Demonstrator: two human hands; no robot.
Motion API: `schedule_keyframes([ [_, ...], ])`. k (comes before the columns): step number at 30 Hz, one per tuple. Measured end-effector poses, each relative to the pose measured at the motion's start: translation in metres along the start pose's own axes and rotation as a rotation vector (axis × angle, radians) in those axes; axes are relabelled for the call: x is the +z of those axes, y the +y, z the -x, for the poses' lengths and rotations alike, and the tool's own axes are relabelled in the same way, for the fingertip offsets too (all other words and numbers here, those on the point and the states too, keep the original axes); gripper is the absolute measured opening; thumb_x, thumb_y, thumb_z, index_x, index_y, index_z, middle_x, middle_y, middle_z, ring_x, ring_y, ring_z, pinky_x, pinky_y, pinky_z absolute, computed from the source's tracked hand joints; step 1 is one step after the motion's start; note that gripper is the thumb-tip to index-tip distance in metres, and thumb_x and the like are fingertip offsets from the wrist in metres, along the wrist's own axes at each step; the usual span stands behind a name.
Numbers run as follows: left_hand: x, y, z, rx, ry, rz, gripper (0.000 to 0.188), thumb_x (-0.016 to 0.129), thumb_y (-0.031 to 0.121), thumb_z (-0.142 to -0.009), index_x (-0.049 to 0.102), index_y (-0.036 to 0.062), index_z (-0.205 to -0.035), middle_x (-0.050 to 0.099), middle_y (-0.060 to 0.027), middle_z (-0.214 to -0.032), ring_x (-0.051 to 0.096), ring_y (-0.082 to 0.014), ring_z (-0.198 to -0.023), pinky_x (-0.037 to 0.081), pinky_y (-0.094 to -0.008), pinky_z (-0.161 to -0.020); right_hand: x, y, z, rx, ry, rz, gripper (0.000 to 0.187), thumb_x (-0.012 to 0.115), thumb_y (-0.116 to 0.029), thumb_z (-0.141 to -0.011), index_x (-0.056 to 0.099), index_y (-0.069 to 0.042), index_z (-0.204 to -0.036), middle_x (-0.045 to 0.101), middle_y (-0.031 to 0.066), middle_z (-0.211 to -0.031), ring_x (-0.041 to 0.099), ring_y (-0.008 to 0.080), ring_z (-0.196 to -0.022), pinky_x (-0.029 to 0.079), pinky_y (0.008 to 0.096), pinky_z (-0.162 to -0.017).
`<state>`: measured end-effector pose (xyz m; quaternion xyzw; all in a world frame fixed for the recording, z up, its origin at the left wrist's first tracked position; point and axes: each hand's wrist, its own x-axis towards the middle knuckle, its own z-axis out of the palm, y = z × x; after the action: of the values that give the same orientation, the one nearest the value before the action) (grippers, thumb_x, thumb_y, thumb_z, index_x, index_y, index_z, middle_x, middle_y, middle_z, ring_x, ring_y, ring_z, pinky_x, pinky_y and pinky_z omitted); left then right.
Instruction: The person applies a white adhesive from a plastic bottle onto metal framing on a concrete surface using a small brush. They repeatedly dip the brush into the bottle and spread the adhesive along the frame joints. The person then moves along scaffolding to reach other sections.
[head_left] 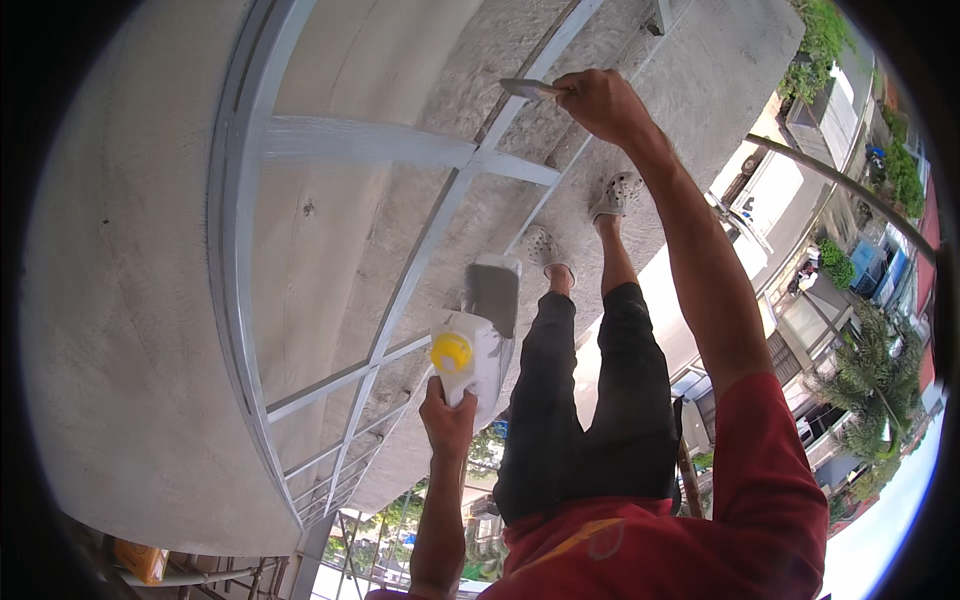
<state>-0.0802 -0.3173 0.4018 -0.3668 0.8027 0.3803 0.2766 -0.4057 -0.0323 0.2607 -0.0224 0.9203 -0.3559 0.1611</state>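
My right hand (pixel 603 105) is closed around the handle of a paintbrush (pixel 528 89). Its grey-coated bristles lie over a slanting bar of the grey metal frame (pixel 365 140); whether they touch it I cannot tell. Lower down, my left hand (pixel 447 420) grips a white plastic jug (pixel 485 365) with a yellow cap (pixel 452 351). One side of the jug is cut open, and grey paint (pixel 492 290) coats the inside of that opening. The jug is held beside the frame's lower bars, over my legs.
A bare concrete wall (pixel 130 300) stands behind the frame on the left. My feet, in light clogs (pixel 622 192), stand on a rough concrete ledge (pixel 715 70). Beyond its edge at right lie a pole (pixel 840 180), houses and a palm tree (pixel 870 380) far below.
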Motion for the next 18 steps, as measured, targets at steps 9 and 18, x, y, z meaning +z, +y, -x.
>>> schedule_keyframes([
  [9, 0.004, -0.022, 0.009, -0.002, 0.120, 0.084, 0.022, 0.067, 0.006, -0.075, 0.060, -0.0016, -0.095, 0.069, -0.0157, -0.083, 0.070, -0.0251, -0.076, 0.053, -0.0361, -0.070, 0.039, -0.059, -0.040, -0.431, -0.452, 0.531, 0.012, 0.069, -0.009, -0.077, 0.074, -0.002, -0.085, 0.072, 0.0133, -0.082, 0.071, 0.0319, -0.082, 0.059, 0.0408, -0.070],
  [18, 0.010, -0.030, 0.008, -0.101, 0.096, 0.118, 0.018, 0.065, 0.005, -0.078, 0.058, -0.0008, -0.094, 0.067, -0.0106, -0.082, 0.065, -0.0154, -0.072, 0.052, -0.0318, -0.064, 0.010, -0.030, -0.103, 0.168, -0.134, 0.454, 0.026, 0.064, -0.021, -0.081, 0.072, -0.002, -0.096, 0.072, 0.0159, -0.087, 0.072, 0.0303, -0.084, 0.056, 0.0458, -0.076],
])
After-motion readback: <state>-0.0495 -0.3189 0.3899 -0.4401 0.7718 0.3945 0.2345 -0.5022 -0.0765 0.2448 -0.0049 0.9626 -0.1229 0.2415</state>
